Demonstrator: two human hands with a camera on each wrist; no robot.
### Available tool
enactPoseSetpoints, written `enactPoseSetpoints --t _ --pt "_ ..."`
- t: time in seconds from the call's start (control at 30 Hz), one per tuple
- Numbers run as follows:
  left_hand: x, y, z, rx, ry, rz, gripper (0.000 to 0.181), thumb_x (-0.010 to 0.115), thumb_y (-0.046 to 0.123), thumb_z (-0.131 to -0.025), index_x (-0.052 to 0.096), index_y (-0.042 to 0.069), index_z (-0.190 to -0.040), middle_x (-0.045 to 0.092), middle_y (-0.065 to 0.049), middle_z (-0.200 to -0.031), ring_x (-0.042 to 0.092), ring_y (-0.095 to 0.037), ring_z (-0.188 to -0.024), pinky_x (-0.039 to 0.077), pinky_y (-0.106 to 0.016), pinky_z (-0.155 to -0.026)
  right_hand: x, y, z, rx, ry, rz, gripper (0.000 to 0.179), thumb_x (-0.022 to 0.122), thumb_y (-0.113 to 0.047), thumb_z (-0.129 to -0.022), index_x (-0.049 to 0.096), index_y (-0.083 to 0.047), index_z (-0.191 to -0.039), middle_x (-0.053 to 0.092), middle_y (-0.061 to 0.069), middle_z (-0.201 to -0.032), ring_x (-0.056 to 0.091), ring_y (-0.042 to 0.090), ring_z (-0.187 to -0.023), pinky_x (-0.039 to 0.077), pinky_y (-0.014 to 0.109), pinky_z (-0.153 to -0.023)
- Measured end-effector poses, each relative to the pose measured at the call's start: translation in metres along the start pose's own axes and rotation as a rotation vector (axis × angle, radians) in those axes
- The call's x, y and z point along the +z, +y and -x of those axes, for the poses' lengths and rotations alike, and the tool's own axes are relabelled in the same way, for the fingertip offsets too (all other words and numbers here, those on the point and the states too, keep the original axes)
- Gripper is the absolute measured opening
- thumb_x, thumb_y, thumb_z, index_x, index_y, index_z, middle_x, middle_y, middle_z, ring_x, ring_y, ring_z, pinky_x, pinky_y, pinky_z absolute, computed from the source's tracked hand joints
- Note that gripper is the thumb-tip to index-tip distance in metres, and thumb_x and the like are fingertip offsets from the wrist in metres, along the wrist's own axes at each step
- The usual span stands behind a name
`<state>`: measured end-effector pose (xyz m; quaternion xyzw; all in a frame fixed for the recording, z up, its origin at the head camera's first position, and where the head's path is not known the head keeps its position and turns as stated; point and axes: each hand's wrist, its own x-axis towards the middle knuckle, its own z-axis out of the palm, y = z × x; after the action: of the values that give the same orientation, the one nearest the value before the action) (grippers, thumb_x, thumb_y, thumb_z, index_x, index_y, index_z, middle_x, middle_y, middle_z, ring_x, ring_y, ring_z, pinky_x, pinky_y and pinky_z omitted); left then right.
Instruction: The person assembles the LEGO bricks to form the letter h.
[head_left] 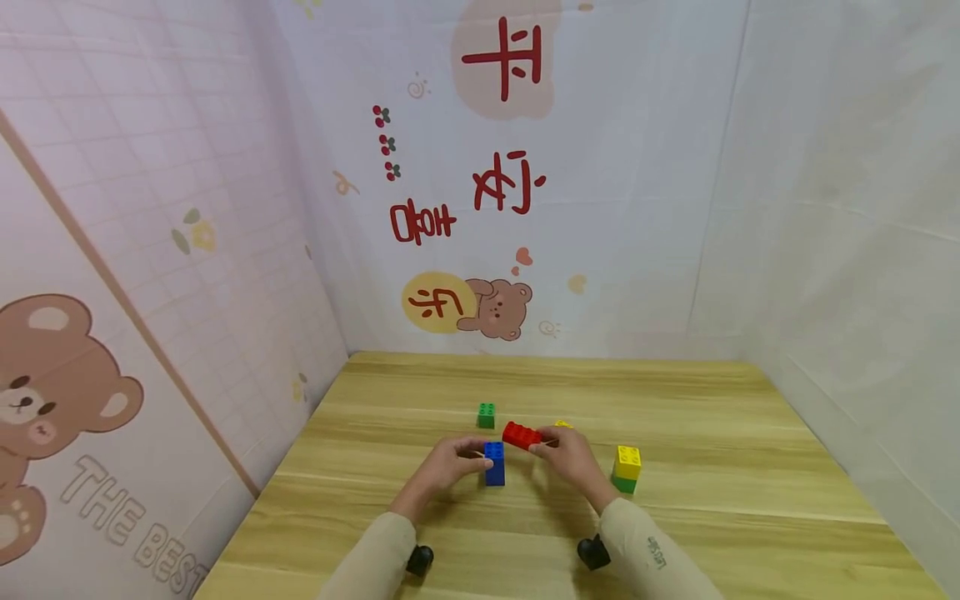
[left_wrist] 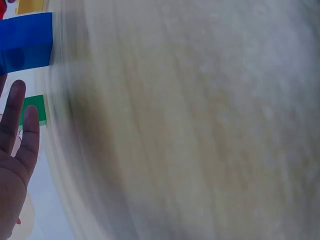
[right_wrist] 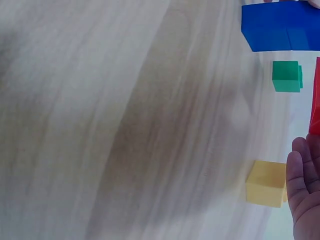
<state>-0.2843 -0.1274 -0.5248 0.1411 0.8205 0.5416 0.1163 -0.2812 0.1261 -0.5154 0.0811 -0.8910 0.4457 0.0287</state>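
Two blue bricks form an upright stack (head_left: 495, 473) on the table, with a seam between them in the right wrist view. My left hand (head_left: 447, 463) holds this stack near its top between thumb and fingers; two other fingers stretch out free in the left wrist view. To the right of the stack and slightly beyond it, a red brick (head_left: 521, 435) hangs tilted above the table. My right hand (head_left: 567, 457) pinches its right end. In the right wrist view the red brick (right_wrist: 315, 102) is cut off by the frame's edge.
Behind the blue stack stands a small green brick (head_left: 487, 416). A yellow brick (head_left: 564, 424) sits beyond my right hand, which partly hides it. Farther right, a yellow brick (head_left: 628, 458) tops a green brick (head_left: 625, 483). Printed cloth (head_left: 630, 200) hangs behind the wooden table (head_left: 712, 417).
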Motion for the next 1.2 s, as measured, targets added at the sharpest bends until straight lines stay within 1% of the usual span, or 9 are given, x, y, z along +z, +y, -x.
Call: enactPoseSetpoints --t 0.17,0.33,0.57,0.7,0.9,1.03,1.2 --pt "0.003 0.000 -0.003 -0.007 0.009 -0.012 0.042 0.076 0.034 -0.088 0.068 0.015 -0.125 0.068 -0.001 -0.114 0.060 -0.024 -0.110 0.046 -0.052 -0.097 -0.007 -0.004 0.000 -0.019 0.015 -0.023 0.032 0.075 -0.016 -0.090 0.070 0.000 -0.117 0.069 0.008 -0.103 0.065 0.023 -0.090 0.055 0.036 -0.072" --pt "0.005 -0.001 -0.007 -0.008 0.012 -0.021 0.043 0.077 0.035 -0.088 0.069 0.015 -0.124 0.068 0.000 -0.113 0.061 -0.023 -0.108 0.046 -0.050 -0.096 -0.017 -0.007 0.000 -0.010 0.012 -0.038 0.034 0.074 -0.015 -0.091 0.069 0.001 -0.120 0.068 0.009 -0.105 0.064 0.023 -0.090 0.055 0.036 -0.072" --pt "0.008 0.003 -0.009 0.004 0.005 -0.034 0.041 0.077 0.034 -0.088 0.069 0.015 -0.123 0.069 -0.001 -0.113 0.061 -0.023 -0.109 0.045 -0.051 -0.098 -0.032 -0.006 0.000 -0.011 0.038 -0.016 0.036 0.074 -0.016 -0.090 0.068 0.001 -0.121 0.068 0.011 -0.107 0.065 0.024 -0.091 0.055 0.034 -0.070" --pt "0.011 0.005 -0.010 -0.002 0.005 -0.036 0.041 0.076 0.033 -0.089 0.069 0.015 -0.125 0.068 -0.001 -0.114 0.060 -0.024 -0.110 0.045 -0.052 -0.098 -0.041 -0.007 0.000 -0.008 0.031 -0.025 0.038 0.074 -0.016 -0.091 0.067 0.002 -0.123 0.068 0.013 -0.111 0.065 0.025 -0.092 0.055 0.034 -0.069" --pt "0.016 0.007 -0.011 -0.029 0.017 -0.016 0.039 0.077 0.031 -0.089 0.069 0.016 -0.124 0.068 -0.001 -0.114 0.061 -0.023 -0.109 0.045 -0.051 -0.098 -0.049 -0.009 0.001 -0.001 0.006 -0.004 0.039 0.073 -0.019 -0.092 0.066 0.000 -0.125 0.068 0.012 -0.112 0.065 0.026 -0.095 0.055 0.036 -0.073" --pt "0.019 0.007 -0.012 -0.027 0.009 -0.005 0.038 0.077 0.031 -0.088 0.070 0.016 -0.122 0.068 0.000 -0.113 0.061 -0.022 -0.108 0.045 -0.050 -0.098 -0.053 -0.008 0.001 0.007 -0.005 -0.004 0.040 0.073 -0.019 -0.092 0.065 -0.001 -0.127 0.067 0.011 -0.114 0.065 0.026 -0.098 0.055 0.037 -0.076" --pt "0.025 0.008 -0.016 -0.008 -0.007 0.000 0.037 0.077 0.032 -0.088 0.071 0.017 -0.121 0.068 0.002 -0.113 0.060 -0.022 -0.108 0.046 -0.049 -0.098 -0.059 -0.005 0.002 -0.003 -0.001 -0.001 0.039 0.072 -0.018 -0.093 0.065 -0.001 -0.127 0.068 0.012 -0.113 0.065 0.027 -0.097 0.056 0.038 -0.076"
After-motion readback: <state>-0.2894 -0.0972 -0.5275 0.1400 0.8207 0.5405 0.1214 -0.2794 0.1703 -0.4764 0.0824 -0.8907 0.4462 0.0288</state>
